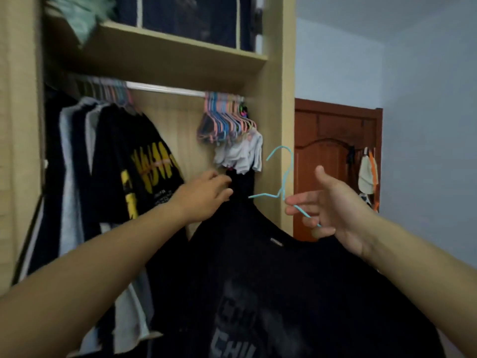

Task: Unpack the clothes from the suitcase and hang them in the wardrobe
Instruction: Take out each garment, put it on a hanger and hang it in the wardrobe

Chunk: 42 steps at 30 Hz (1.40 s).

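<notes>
A: Left hand (206, 195)?
B: Pinched the black shirt (271, 280) at the collar, in front of the wardrobe (286, 73).
A: Right hand (333, 210)?
B: Fingers curled round a blue hanger (285, 182), beside the shirt.

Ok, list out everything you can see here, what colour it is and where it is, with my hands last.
Black T-shirt: one, black with grey print, held up in the foreground.
Blue hanger: one, light blue, partly in the shirt's neck.
Wardrobe: one, light wood, left and centre.
Rail: one, silver, under the shelf.
Hung clothes: several, black, grey and white, one with yellow print, left on the rail.
Empty hangers: a bunch, pink and blue, right on the rail.
White garments: a few, below that bunch.
Storage bag: one, dark blue, top shelf.
Door: one, reddish brown, right.
Left hand: grips the shirt's collar.
Right hand: pinches the hanger.
</notes>
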Each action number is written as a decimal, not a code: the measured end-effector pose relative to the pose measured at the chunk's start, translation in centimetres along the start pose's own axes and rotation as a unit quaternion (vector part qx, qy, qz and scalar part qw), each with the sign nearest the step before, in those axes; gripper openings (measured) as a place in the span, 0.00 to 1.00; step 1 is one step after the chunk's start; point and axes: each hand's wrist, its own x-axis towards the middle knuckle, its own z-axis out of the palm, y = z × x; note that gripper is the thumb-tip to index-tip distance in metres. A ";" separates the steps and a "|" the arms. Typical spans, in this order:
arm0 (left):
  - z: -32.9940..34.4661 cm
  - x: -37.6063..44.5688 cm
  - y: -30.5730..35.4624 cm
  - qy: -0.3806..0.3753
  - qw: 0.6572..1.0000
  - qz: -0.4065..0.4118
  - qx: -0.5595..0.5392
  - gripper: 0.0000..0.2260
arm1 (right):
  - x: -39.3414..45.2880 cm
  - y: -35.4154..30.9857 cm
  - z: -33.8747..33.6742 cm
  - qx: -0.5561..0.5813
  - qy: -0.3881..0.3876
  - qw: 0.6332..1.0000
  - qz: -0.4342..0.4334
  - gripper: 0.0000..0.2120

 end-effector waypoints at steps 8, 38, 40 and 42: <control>-11.3 -2.7 -20.0 0.172 0.956 -0.027 0.236 0.17 | 11.9 -6.8 11.7 0.026 0.042 0.992 -0.116 0.46; -14.7 7.1 -44.2 0.372 0.820 -0.159 0.405 0.16 | 53.9 -20.8 35.3 0.010 0.055 0.983 -0.173 0.34; -14.8 7.2 -44.2 0.381 0.816 -0.155 0.407 0.17 | 55.9 -20.6 35.4 -0.006 0.051 0.986 -0.157 0.32; -14.7 7.2 -44.2 0.384 0.810 -0.158 0.414 0.19 | 57.4 -19.9 35.2 -0.010 0.038 0.990 -0.137 0.30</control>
